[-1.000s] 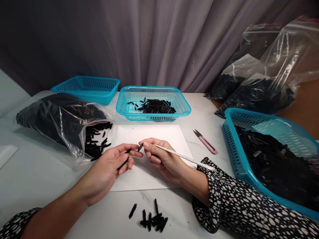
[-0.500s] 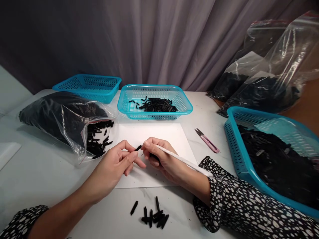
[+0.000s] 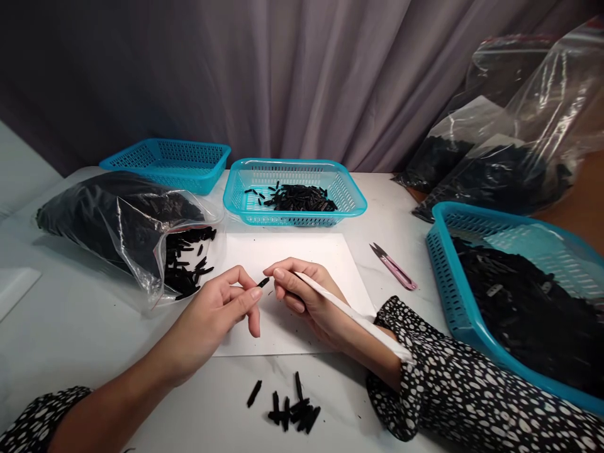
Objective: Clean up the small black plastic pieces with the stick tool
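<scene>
My left hand (image 3: 226, 302) is closed in a pinch between thumb and index finger on a small black piece (image 3: 263, 282), its free end pointing toward the right hand. Close beside it, my right hand (image 3: 306, 292) is wrapped round a long, slim white tool (image 3: 352, 313) that lies back along the wrist to the sleeve. The tool's tip is hidden by the fingers. Both hands are over a white sheet (image 3: 283, 336) with tiny dark specks on it. Several loose black pieces (image 3: 297, 409) lie on the table in front of the sheet.
An open plastic bag (image 3: 117, 220) at left spills black pieces. Behind the sheet stands a blue basket (image 3: 295, 220) with black pieces; another blue basket (image 3: 207, 182) is left of it. Pink thread snips (image 3: 394, 267), a fuller basket (image 3: 441, 270) and zip bags (image 3: 509, 170) are at right.
My right hand has shifted slightly, with its index finger stretched further left, and the tool's rear end sits a little lower. The left hand's lower fingers have curled in. The black piece stays pinched.
</scene>
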### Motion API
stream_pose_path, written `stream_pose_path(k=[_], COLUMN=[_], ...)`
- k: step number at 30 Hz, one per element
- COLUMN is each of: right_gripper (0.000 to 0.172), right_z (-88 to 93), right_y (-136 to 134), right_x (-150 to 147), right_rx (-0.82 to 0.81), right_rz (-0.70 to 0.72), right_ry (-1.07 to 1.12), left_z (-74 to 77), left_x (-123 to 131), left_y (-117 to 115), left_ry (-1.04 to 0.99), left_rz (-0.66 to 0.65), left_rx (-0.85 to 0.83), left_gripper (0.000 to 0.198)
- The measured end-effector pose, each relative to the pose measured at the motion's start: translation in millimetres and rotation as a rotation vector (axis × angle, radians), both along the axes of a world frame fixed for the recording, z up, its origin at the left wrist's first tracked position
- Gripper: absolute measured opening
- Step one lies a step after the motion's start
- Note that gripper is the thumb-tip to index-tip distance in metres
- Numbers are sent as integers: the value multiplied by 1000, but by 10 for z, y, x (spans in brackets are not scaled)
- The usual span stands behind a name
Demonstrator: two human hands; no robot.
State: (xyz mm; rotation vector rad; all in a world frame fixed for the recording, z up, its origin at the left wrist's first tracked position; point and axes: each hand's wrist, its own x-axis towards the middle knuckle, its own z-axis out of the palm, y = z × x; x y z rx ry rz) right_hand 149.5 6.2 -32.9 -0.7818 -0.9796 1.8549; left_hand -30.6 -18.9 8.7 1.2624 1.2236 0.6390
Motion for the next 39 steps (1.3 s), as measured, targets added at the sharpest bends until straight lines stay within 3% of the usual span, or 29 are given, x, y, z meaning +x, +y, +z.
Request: stream_pose_path(k=[13, 15, 18, 20, 21, 24, 27, 29, 32, 39], right_gripper=[30, 30, 42, 46, 41, 21, 16, 16, 17, 17], right_z=[74, 89, 52, 15, 4, 11, 46, 59, 54, 72], right_y=[37, -20, -160, -238, -259, -232, -117, -42, 14, 0], right_x=[50, 75, 73, 53, 43, 34, 50, 62, 66, 57], right_rx=[155, 345, 884, 1221, 1281, 1100, 748, 584, 478, 426], right_rz=[-39, 138, 475, 452, 418, 247, -107, -235, -234, -148], right_ry=[-104, -143, -236, -317, -350, -365, -435, -485, -495, -514], left_z=[17, 0, -31, -39, -38, -23, -8, -3, 0, 18], left_x=[-35, -40, -41, -39, -37, -30, -26, -25, -20, 0], left_y=[-5, 16, 52, 67, 70, 69, 60, 52, 41, 9], left_ry=[-7, 8, 68, 123, 147, 183, 197, 208, 220, 254], left_rz=[25, 64, 121, 137, 138, 118, 108, 103, 79, 51], left_rx=[32, 73, 149, 182, 194, 228, 232, 215, 205, 213], left_gripper=[25, 24, 24, 25, 25, 25, 24, 23, 23, 23])
